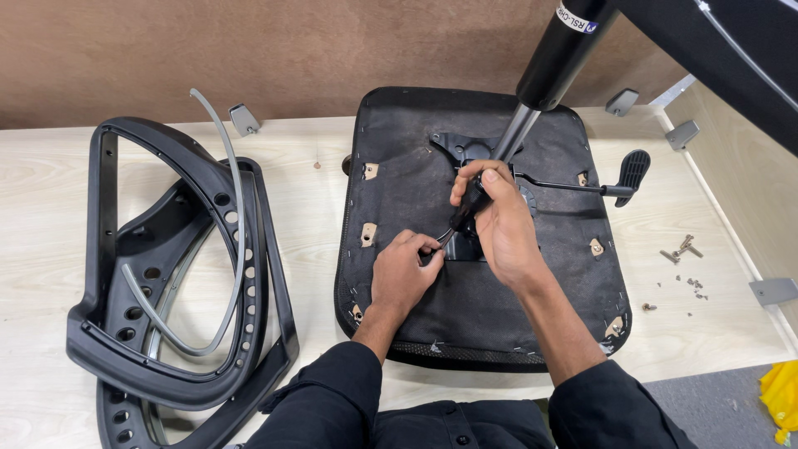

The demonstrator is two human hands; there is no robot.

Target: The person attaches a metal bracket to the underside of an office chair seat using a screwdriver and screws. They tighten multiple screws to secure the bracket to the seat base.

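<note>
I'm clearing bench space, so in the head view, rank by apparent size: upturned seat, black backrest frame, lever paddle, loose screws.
1. Upturned seat and black backrest frame: too alike to rank.
2. Lever paddle.
3. Loose screws.

Both forearms come up from six o'clock in dark rolled-back sleeves, bare from below the elbow, and converge toward twelve. The left hand (405, 270) lies knuckles up, its fingers (428, 247) curled tight and pinched together at its one o'clock tip. The right hand (499, 218) sits higher, just toward one o'clock of the left, wrist bent, fist closed with the thumb laid across the top, pointing to nine o'clock.
</note>
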